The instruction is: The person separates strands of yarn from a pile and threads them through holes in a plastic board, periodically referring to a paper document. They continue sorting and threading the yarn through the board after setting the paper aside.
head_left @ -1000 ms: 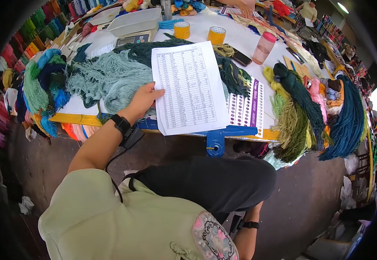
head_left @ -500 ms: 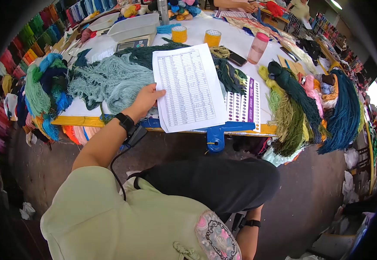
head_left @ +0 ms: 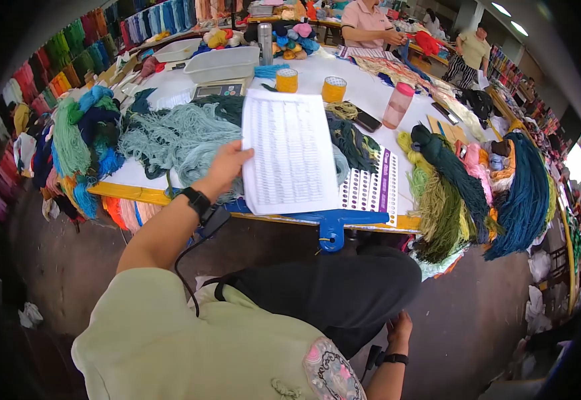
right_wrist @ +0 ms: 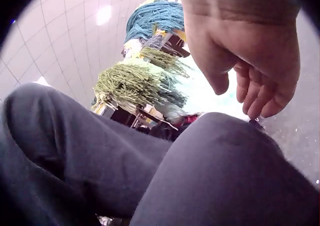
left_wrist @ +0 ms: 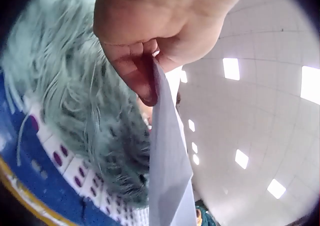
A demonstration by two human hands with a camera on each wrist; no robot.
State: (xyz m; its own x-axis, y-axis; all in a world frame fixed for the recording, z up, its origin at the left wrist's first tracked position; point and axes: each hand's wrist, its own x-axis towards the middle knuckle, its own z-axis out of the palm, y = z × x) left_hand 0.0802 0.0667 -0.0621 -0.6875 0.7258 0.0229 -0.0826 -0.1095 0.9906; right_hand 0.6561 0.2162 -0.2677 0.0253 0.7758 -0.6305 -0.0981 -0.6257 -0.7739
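My left hand point(head_left: 227, 167) pinches the left edge of some printed sheets of paper point(head_left: 292, 153), held up over the front of the table. In the left wrist view the sheets point(left_wrist: 170, 156) show nearly edge-on between thumb and fingers. Pale blue-green yarn point(head_left: 174, 137) lies just left of that hand, and a card with rows of coloured dots point(head_left: 368, 190) is partly covered by the paper. My right hand point(right_wrist: 245, 55) hangs loosely curled beside the dark-trousered leg, holding nothing; its fingers dangle near the knee in the right wrist view.
A blue clamp-like piece point(head_left: 331, 230) sits at the table's front edge. Behind are yellow tape rolls point(head_left: 334, 89), a phone point(head_left: 368, 120), a pink-lidded bottle point(head_left: 398, 105), a scale and a clear plastic tub point(head_left: 222, 65). Yarn skeins point(head_left: 520, 193) hang over the right edge. Other people are farther back.
The head view has tilted up, showing more of the room. The paper is still in the left hand, its print now blurred. The right hand's fingers have come into view beside the leg.
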